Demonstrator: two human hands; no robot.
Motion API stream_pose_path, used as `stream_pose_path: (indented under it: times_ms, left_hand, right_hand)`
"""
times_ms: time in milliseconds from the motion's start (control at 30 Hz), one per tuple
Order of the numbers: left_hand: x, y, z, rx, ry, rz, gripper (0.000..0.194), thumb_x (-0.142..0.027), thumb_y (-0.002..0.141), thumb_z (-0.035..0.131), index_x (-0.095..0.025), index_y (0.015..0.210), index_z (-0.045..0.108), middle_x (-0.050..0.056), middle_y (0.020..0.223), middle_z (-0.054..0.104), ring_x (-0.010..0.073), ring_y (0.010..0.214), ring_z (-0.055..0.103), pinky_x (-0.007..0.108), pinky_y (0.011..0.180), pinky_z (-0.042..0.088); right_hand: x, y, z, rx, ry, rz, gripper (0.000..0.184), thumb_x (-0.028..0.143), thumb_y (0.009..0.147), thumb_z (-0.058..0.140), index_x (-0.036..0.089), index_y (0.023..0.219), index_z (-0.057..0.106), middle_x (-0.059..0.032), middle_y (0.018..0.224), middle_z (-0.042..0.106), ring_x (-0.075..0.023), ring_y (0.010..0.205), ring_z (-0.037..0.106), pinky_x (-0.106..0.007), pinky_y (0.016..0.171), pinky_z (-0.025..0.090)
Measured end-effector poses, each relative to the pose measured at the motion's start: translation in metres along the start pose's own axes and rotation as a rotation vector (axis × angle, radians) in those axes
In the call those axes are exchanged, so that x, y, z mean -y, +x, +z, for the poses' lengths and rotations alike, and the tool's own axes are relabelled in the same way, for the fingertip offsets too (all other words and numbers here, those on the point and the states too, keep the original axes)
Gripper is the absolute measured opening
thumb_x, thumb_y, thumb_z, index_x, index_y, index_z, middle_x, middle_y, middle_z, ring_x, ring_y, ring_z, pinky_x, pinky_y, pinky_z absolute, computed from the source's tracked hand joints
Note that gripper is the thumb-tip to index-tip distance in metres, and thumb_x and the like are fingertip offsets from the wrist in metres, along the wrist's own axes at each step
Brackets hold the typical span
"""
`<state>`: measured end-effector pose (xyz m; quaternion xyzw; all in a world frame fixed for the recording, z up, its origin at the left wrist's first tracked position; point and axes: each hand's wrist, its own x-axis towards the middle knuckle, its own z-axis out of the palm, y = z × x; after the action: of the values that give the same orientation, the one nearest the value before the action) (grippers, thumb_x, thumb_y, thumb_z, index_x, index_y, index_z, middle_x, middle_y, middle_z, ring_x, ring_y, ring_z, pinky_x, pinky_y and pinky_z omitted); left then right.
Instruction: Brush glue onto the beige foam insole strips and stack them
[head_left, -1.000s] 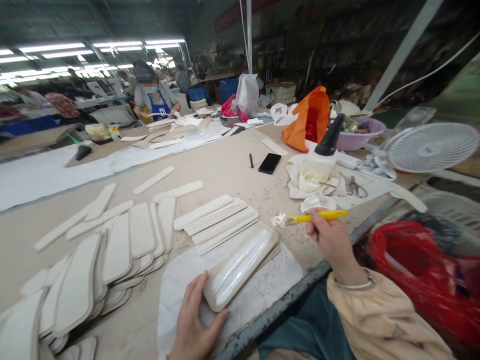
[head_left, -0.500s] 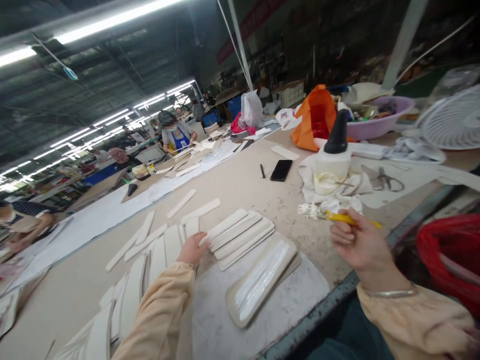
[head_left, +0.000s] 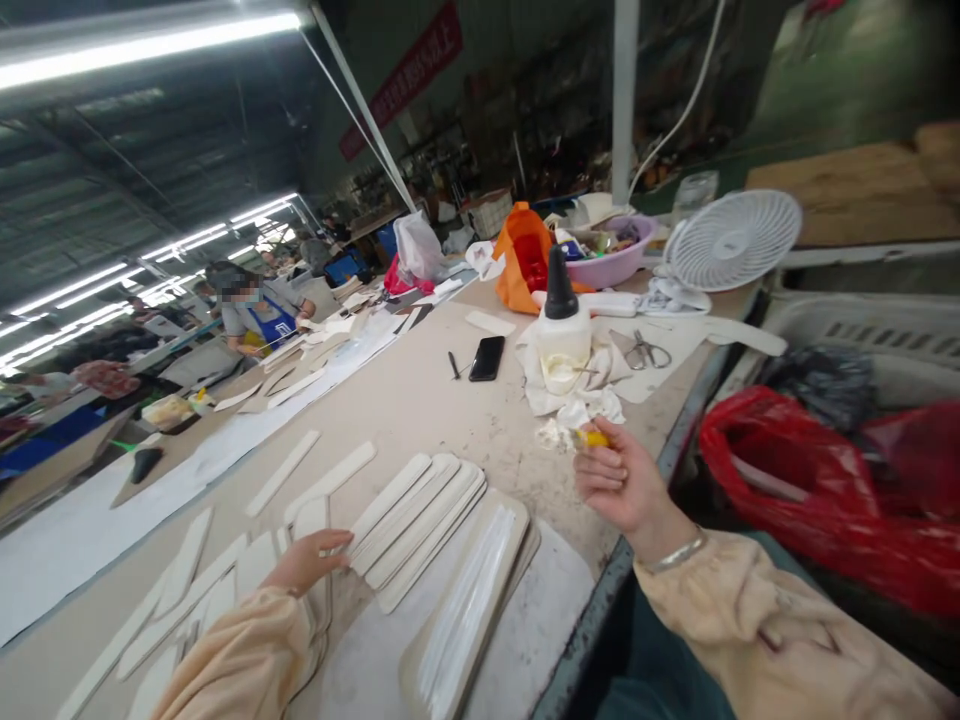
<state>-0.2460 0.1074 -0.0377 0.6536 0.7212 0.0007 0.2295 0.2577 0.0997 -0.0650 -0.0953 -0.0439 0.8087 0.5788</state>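
My right hand [head_left: 622, 478] is closed around a yellow-handled brush [head_left: 595, 438], whose pale, glue-caked tip points left, near crumpled white cloth. My left hand [head_left: 309, 562] has its fingers stretched out, their tips at the left end of a fanned row of off-white strips [head_left: 420, 520]. Right of that row, closest to me, lies a rounded panel [head_left: 469, 600] with a shiny white coat on it. More loose strips [head_left: 180, 580] spread around and beyond my left forearm. A white glue bottle [head_left: 564, 345] with a black cone nozzle stands on cloth beyond my right hand.
A black phone [head_left: 487, 358], scissors [head_left: 646, 352] and an orange bag [head_left: 525, 260] lie farther back. Behind them are a purple basin [head_left: 615, 262] and a white fan [head_left: 739, 240]. A red plastic bag [head_left: 810, 490] is beyond the table edge. A co-worker [head_left: 259, 310] works across the table.
The view has swung to the right, so the table things appear farther left. My right hand still holds the brush, now turned more end-on; my left hand stays by the strips.
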Motion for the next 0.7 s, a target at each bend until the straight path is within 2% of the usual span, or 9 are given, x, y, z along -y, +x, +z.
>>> stream_pose_path:
  times_ms: [133, 267, 333, 400, 467, 567, 633, 700]
  left_hand:
    - [0.008, 0.006, 0.006, -0.023, -0.031, 0.020, 0.048, -0.057, 0.049, 0.068, -0.024, 0.083, 0.074, 0.010, 0.100, 0.075, 0.0353, 0.098, 0.069, 0.046, 0.089, 0.053]
    - [0.026, 0.014, 0.015, -0.145, -0.167, -0.032, 0.039, -0.050, 0.039, 0.074, -0.029, 0.072, 0.071, 0.001, 0.081, 0.077, 0.0345, 0.087, 0.072, 0.046, 0.083, 0.056]
    - [0.033, 0.015, 0.017, -0.171, -0.233, -0.047, 0.036, -0.055, 0.039, 0.074, -0.034, 0.069, 0.070, -0.006, 0.077, 0.076, 0.0325, 0.085, 0.072, 0.047, 0.084, 0.057]
    - [0.035, 0.012, 0.014, -0.148, -0.239, -0.047, 0.037, -0.065, 0.041, 0.072, -0.039, 0.068, 0.071, -0.012, 0.076, 0.076, 0.0313, 0.087, 0.072, 0.050, 0.087, 0.055]
    - [0.033, 0.008, 0.009, -0.107, -0.174, -0.035, 0.039, -0.074, 0.043, 0.069, -0.042, 0.066, 0.072, -0.014, 0.079, 0.076, 0.0321, 0.091, 0.072, 0.053, 0.092, 0.052]
    - [0.028, 0.002, 0.002, -0.065, -0.063, 0.021, 0.042, -0.082, 0.048, 0.061, -0.044, 0.064, 0.073, -0.015, 0.087, 0.075, 0.0323, 0.099, 0.070, 0.054, 0.099, 0.047]
    - [0.024, 0.000, 0.000, -0.086, -0.046, 0.042, 0.044, -0.084, 0.049, 0.057, -0.045, 0.063, 0.073, -0.016, 0.088, 0.074, 0.0308, 0.100, 0.070, 0.051, 0.098, 0.048]
    - [0.021, -0.002, 0.001, -0.173, -0.032, 0.057, 0.045, -0.083, 0.052, 0.054, -0.044, 0.062, 0.072, -0.015, 0.083, 0.075, 0.0287, 0.093, 0.072, 0.047, 0.091, 0.054]
  right_hand:
    - [0.003, -0.007, 0.005, 0.038, -0.065, -0.059, 0.029, 0.040, 0.090, 0.052, 0.019, 0.070, 0.052, 0.0147, 0.036, 0.020, -0.0028, 0.029, 0.004, -0.008, 0.029, 0.012]
    - [0.004, -0.009, 0.005, 0.035, -0.091, -0.132, 0.034, 0.043, 0.092, 0.050, 0.019, 0.068, 0.047, 0.0161, 0.035, 0.015, -0.0022, 0.031, -0.005, -0.008, 0.029, 0.008]
    - [0.005, -0.008, 0.004, 0.013, -0.024, -0.138, 0.037, 0.043, 0.093, 0.049, 0.019, 0.066, 0.045, 0.0160, 0.035, 0.015, -0.0019, 0.031, -0.004, -0.009, 0.029, 0.006]
    - [0.006, -0.008, 0.004, -0.019, 0.049, -0.139, 0.039, 0.044, 0.095, 0.046, 0.019, 0.064, 0.045, 0.0155, 0.034, 0.016, -0.0018, 0.030, -0.001, -0.009, 0.028, 0.008]
    - [0.006, -0.008, 0.003, -0.031, 0.090, -0.132, 0.041, 0.045, 0.095, 0.045, 0.019, 0.064, 0.046, 0.0149, 0.033, 0.019, -0.0019, 0.028, 0.002, -0.010, 0.028, 0.010]
    - [0.006, -0.008, 0.004, 0.017, 0.101, -0.099, 0.037, 0.043, 0.095, 0.046, 0.019, 0.067, 0.050, 0.0142, 0.034, 0.023, -0.0023, 0.028, 0.005, -0.009, 0.029, 0.012]
    - [0.004, -0.007, 0.004, 0.073, 0.081, -0.078, 0.033, 0.041, 0.094, 0.048, 0.019, 0.070, 0.053, 0.0138, 0.034, 0.024, -0.0028, 0.029, 0.007, -0.009, 0.030, 0.013]
    - [0.003, -0.007, 0.004, 0.120, 0.054, -0.064, 0.027, 0.038, 0.092, 0.052, 0.019, 0.073, 0.055, 0.0131, 0.036, 0.026, -0.0034, 0.030, 0.010, -0.009, 0.031, 0.014]
